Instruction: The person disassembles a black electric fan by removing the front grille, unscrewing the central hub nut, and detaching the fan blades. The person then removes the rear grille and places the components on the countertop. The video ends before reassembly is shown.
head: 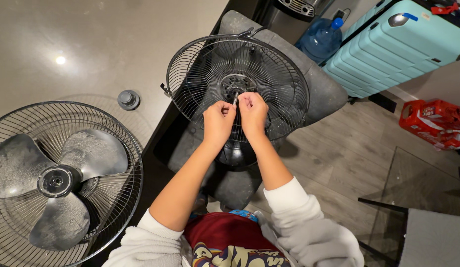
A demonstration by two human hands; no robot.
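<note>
Shaft [235, 97] of rear grille [190, 64] sits pinched between both hands' grips.

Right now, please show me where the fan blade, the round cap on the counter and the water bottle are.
fan blade [94, 155]: head view, upper right blade
round cap [128, 99]: head view, top
water bottle [320, 40]: head view, shoulder

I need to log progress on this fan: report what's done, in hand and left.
Done: the blade, dusty, lies off in the front grille on the counter, with a round cap beside them. In hand: left hand and right hand pinch at the bare shaft in the rear grille. Left: that rear grille sits unremoved.
</note>
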